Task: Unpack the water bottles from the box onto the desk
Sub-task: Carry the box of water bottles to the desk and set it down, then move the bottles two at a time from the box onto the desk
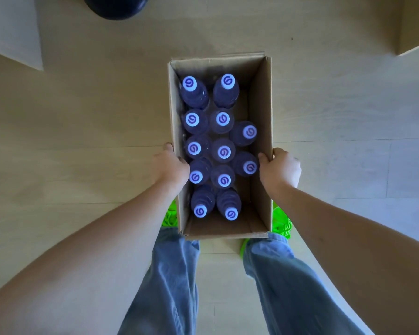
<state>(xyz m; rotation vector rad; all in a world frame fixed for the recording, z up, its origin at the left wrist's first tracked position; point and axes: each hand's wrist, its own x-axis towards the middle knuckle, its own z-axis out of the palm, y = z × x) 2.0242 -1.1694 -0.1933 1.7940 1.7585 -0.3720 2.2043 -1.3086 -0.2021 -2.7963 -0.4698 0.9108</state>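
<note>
An open cardboard box (261,97) sits over the light wood floor right in front of my legs. Several upright water bottles (223,151) with white caps and a purple swirl logo fill its left and middle columns; the right column has two. My left hand (171,166) grips the box's left wall, fingers curled over the rim. My right hand (279,169) grips the right wall the same way, thumb inside. Whether the box rests on the floor or is lifted cannot be told.
My jeans and bright green shoes (281,224) show below the box. A pale furniture corner (12,30) is at the upper left, another pale edge (414,25) at the upper right. A dark round object (115,6) lies at the top.
</note>
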